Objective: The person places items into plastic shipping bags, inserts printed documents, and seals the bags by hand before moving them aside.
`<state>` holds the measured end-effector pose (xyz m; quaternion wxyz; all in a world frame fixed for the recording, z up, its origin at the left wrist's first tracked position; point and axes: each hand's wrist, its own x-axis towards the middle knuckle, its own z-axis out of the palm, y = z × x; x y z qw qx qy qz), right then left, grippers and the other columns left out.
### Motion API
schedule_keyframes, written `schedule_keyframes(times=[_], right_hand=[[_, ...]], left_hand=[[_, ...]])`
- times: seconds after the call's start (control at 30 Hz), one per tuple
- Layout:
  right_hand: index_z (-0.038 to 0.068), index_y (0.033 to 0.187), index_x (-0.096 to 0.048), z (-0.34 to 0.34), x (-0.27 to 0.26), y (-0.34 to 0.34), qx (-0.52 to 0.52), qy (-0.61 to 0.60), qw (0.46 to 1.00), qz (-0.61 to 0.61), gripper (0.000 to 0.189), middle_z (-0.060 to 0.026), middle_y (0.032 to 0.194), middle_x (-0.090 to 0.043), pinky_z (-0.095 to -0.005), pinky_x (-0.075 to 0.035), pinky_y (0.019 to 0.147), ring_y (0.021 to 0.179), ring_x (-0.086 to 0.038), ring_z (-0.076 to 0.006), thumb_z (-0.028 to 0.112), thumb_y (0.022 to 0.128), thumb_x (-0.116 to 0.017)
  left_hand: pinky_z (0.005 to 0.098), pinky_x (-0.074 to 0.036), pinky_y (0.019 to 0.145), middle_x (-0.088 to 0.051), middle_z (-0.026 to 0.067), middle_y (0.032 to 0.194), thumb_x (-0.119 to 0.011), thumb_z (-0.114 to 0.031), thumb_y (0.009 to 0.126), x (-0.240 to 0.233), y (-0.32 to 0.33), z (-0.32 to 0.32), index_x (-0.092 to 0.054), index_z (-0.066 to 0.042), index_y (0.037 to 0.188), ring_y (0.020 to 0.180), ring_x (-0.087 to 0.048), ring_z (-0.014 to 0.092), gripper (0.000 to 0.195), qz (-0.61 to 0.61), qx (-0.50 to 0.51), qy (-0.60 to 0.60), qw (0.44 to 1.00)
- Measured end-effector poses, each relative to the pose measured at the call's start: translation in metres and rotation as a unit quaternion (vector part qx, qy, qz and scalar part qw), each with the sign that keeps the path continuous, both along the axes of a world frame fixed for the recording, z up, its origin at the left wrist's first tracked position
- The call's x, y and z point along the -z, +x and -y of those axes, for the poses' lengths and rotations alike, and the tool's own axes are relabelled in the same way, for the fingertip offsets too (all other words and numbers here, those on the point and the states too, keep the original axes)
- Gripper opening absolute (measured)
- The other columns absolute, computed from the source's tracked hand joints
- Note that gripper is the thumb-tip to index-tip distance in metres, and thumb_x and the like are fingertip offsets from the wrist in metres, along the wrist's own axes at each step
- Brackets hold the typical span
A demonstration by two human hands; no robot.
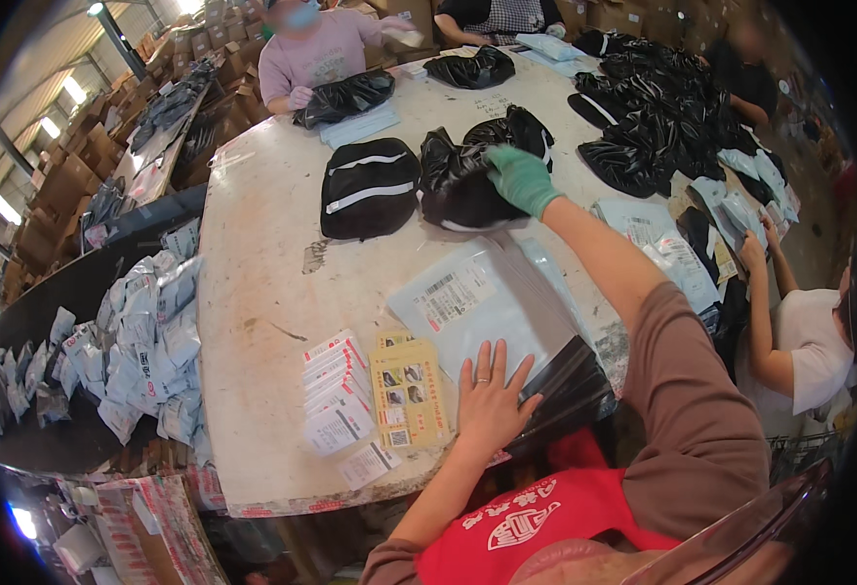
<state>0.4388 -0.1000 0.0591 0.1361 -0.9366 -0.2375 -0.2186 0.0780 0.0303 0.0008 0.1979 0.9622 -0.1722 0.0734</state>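
My left hand [498, 402], bare with a ring, lies flat with spread fingers on a stack of pale-blue plastic mailing bags [428, 292] bearing printed labels. Farther up the table, my right hand [520, 179] wears a green glove and touches a shiny black, plastic-covered item [450, 183]; its fingertips are blurred, so a grip cannot be made out. Left of that item, a flat black fabric item [370, 197] with two white strips lies on the table. Yellow printed cards [417, 395] and a fanned row of white cards [337, 417] are left of my left hand.
A co-worker in pink [318, 58] touches a black bundle [351, 95] across the worktable [253, 292]. Black bundles [648, 110] are heaped at the right, near a co-worker in white [801, 351] holding a bag. Grey parcels [143, 336] lie on a black conveyor-like surface at left.
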Motion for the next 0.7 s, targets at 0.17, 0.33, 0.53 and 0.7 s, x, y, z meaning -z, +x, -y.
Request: schedule_keyframes(times=[0.17,0.33,0.53,0.7], right_hand=[[0.01,0.114,-0.067,-0.015,-0.176,-0.06,-0.261,0.251,0.923,0.131,0.026,-0.0112,0.103,-0.072,-0.0362,-0.055,0.087,0.097,-0.07,-0.0269,0.002,0.09,-0.062],[0.006,0.128,-0.065,0.085,-0.236,-0.129,-0.278,0.555,0.736,-0.27,0.031,-0.0063,0.115,-0.071,-0.032,-0.055,0.095,0.106,-0.067,-0.0156,0.01,0.098,-0.059],[0.003,0.145,-0.053,0.166,-0.043,-0.209,-0.026,0.337,0.904,-0.262,0.055,-0.0148,0.137,-0.062,-0.0339,-0.043,0.111,0.128,-0.057,-0.0231,0.004,0.091,-0.06],[0.008,0.137,-0.062,0.187,0.043,-0.291,-0.063,0.311,0.918,-0.239,0.06,-0.0161,0.142,-0.058,-0.0327,-0.037,0.114,0.137,-0.051,-0.0251,-0.011,0.082,-0.047]], left_hand=[[0.0602,-0.026,0.117,-0.03,0.0244,0.162,-0.069,-0.041,0.093,0.009,0.003,-0.018,-0.04,-0.023,0.156,0.15,-0.028,0.043,0.072,-0.053,-0.002,-0.052,0.997],[0.047,-0.037,0.115,-0.021,0.0184,0.166,-0.058,-0.019,0.102,-0.041,0.02,-0.035,-0.018,-0.018,0.164,0.152,-0.027,0.032,0.074,0.003,-0.127,-0.649,0.75],[0.0326,-0.049,0.101,-0.053,0.0101,0.139,-0.067,-0.001,0.094,-0.04,-0.003,-0.032,-0.041,-0.009,0.154,0.119,-0.058,0.02,0.066,-0.017,-0.154,-0.744,0.65],[0.0459,-0.04,0.109,-0.041,0.0271,0.149,-0.072,-0.002,0.085,-0.02,-0.034,-0.044,-0.049,-0.014,0.149,0.125,-0.052,0.041,0.069,0.101,-0.254,-0.28,0.92]])
